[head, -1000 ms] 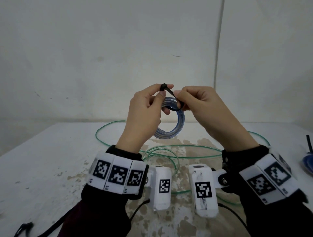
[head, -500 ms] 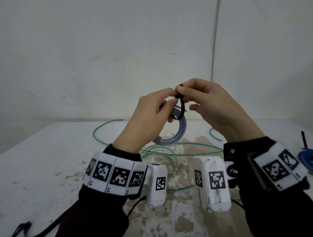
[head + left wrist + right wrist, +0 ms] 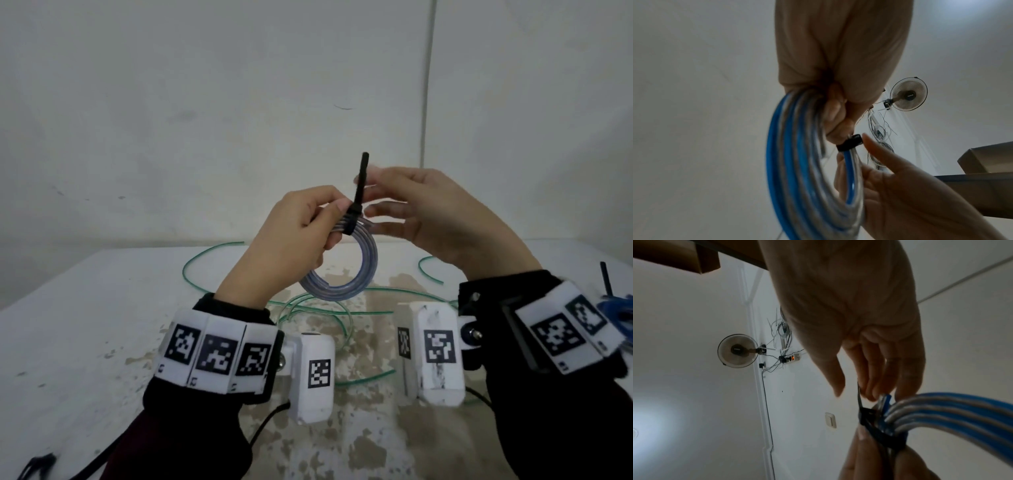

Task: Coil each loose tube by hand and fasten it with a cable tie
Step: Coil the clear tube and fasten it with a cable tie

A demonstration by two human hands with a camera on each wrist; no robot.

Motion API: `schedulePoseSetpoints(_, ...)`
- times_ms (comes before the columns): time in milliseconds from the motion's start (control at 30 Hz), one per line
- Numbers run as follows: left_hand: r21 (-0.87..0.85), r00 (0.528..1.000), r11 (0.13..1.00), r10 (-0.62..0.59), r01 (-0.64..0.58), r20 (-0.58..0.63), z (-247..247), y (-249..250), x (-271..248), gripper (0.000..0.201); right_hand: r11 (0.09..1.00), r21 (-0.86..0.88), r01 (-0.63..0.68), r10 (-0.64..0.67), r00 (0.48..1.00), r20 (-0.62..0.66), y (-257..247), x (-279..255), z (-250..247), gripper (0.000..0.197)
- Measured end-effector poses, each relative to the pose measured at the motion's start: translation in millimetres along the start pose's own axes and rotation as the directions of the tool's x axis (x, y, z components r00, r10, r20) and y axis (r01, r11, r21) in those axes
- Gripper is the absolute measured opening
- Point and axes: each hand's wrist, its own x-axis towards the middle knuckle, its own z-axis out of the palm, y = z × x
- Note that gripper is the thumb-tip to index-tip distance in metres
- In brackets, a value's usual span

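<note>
Head view: my left hand [image 3: 291, 240] grips the blue coil [image 3: 346, 270] mid-frame. The cable tie [image 3: 360, 186] tail points straight up, touching my right hand's [image 3: 435, 219] loose, spread fingers.

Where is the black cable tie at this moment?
In the head view the cable tie sits centre frame, wrapped around the top of the blue coiled tube beside the left hand, its tail standing upright in front of the right hand.

Blue-striped clear tube coil [image 3: 346, 274] held upright in the air above the table, black cable tie [image 3: 354, 214] cinched round its top, tail pointing up, loose green tube [image 3: 308, 305] sprawled on the table below
</note>
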Motion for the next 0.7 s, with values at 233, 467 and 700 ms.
schedulePoseSetpoints(233,-0.038,1.0,0.999,-0.007,0.007,-0.007,1,1,0,0.02,0.983,-0.149,0.105,-0.102,0.994,0.025,4,-2,3,0.008)
schedulePoseSetpoints(467,-0.071,1.0,0.997,0.003,-0.005,-0.028,5,3,0,0.024,0.97,-0.154,0.189,-0.19,0.982,0.007,5,-1,5,0.013)
schedulePoseSetpoints(700,-0.012,0.995,1.0,-0.016,0.015,-0.094,8,0,1,0.021,0.796,-0.463,0.391,-0.483,0.871,-0.095,11,2,15,0.017)
